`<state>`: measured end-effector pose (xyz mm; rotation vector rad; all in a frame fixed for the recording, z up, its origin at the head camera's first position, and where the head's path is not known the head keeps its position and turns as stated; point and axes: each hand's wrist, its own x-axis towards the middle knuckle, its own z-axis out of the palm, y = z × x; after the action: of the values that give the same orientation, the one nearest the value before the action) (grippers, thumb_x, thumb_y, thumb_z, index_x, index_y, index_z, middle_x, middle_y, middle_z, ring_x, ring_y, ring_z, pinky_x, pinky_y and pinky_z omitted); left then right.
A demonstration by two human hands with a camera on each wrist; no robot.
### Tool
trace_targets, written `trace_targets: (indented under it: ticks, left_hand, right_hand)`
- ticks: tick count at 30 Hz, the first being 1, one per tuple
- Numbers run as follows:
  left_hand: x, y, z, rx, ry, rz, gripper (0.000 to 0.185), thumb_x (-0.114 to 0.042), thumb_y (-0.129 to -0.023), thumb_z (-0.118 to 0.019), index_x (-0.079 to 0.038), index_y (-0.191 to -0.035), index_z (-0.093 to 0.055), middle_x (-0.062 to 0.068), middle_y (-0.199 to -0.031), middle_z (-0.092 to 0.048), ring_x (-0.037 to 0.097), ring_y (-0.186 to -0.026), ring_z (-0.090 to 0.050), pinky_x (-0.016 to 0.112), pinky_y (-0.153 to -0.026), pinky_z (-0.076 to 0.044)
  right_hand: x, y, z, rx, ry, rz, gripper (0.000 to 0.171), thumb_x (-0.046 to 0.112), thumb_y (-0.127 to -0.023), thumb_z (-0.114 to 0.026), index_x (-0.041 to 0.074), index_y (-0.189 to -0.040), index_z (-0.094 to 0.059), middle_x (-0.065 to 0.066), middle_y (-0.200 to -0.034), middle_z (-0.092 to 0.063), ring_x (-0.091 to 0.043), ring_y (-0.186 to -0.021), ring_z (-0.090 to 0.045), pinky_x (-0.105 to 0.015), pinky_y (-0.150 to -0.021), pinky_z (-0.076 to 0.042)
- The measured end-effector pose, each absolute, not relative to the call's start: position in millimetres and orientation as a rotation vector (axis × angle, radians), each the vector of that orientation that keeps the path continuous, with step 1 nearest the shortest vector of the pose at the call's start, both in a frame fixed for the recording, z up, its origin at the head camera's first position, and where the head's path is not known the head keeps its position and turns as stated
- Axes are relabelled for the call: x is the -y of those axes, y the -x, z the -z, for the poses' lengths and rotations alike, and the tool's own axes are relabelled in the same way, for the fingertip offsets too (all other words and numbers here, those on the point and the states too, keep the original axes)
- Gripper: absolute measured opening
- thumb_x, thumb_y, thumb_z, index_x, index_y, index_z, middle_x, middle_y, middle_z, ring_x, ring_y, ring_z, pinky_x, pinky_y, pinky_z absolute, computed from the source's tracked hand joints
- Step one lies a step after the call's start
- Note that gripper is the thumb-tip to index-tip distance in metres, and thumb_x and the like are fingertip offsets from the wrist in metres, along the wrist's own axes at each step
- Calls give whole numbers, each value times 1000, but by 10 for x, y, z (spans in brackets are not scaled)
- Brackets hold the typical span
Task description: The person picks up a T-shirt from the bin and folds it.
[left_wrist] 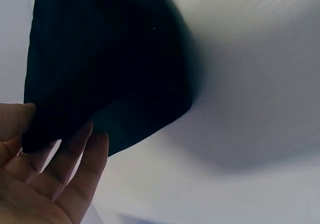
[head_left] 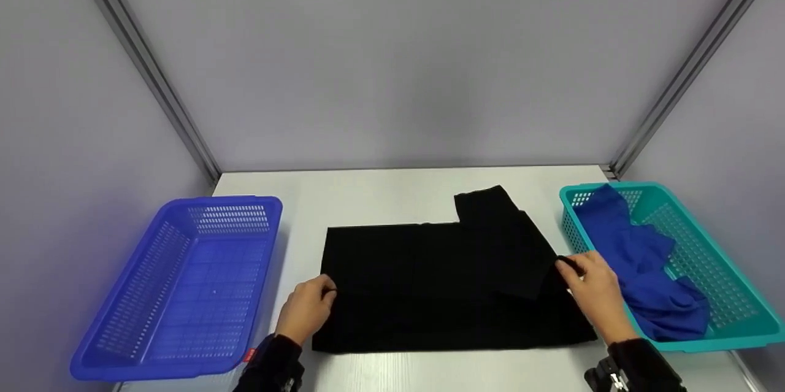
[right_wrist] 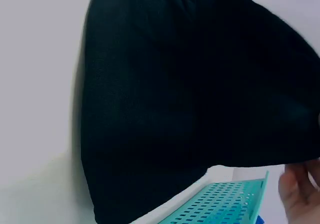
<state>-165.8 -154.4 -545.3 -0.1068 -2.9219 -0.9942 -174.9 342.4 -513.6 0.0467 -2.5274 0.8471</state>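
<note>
Black cloth (head_left: 441,284) lies flat mid-bench (head_left: 380,196), partly folded, sleeve flap up at back right. L hand (head_left: 305,309) pinches left edge; R hand (head_left: 593,291) pinches right edge. Blue basket (head_left: 122,343) left; teal basket (head_left: 723,281) right w/ blue cloth (head_left: 644,269). Risk: uneven pull from the two hands skews fold; edge may slip from pinch.
</note>
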Motion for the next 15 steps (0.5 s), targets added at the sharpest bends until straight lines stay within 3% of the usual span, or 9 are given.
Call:
trace_targets:
  ticks: [3, 6, 9, 11, 13, 15]
  left_hand:
    - [1526, 1685, 5520, 2939, 78, 964, 5, -8, -93, -72, -10, -95, -68, 8, -96, -72, 28, -84, -70, 45, -67, -55]
    - [1515, 1716, 5600, 2920, 98, 850, 7, -7, -91, -73, -10, -90, -67, 7, -92, -68, 29, -84, -65, 46, -69, -54]
    - [1502, 1741, 5697, 2869, 116, 697, 12, -6, -88, -76, -10, -84, -66, 7, -89, -60, 30, -83, -57, 47, -72, -51]
    - [1491, 1751, 5756, 2833, 113, 630, 14, -6, -87, -77, -11, -81, -65, 8, -89, -55, 30, -81, -52, 47, -70, -50]
    - [1474, 1749, 5813, 2820, 93, 615, 15, -6, -87, -77, -10, -81, -65, 10, -90, -52, 31, -81, -50, 47, -69, -49]
    - [1455, 1738, 5858, 2818, 68, 613, 14, -6, -87, -77, -10, -82, -65, 11, -91, -51, 32, -81, -50, 47, -66, -49]
  right_hand:
    - [-3388, 1801, 5216, 2505, -85, -737, 7, 4, -88, -77, -2, -90, -74, -10, -84, -52, -23, -74, -53, -33, -64, -43]
    - [-3364, 1828, 5267, 2549, -73, -670, 10, 4, -90, -75, -5, -93, -73, -19, -81, -60, -33, -69, -59, -45, -61, -48]
    - [-3358, 1848, 5294, 2691, 19, -807, 20, 12, -99, -66, -6, -108, -70, -20, -75, -68, -33, -59, -67, -46, -54, -54]
    - [-3359, 1865, 5310, 2770, 127, -1047, 30, 17, -105, -58, -6, -122, -65, -20, -73, -70, -28, -56, -69, -39, -52, -56]
    - [-3361, 1872, 5337, 2771, 260, -1389, 39, 20, -109, -49, -4, -139, -54, -23, -85, -71, -26, -66, -73, -32, -59, -60]
    - [-3364, 1861, 5383, 2716, 340, -1674, 50, 22, -110, -43, 0, -155, -36, -31, -114, -67, -31, -94, -74, -31, -76, -61]
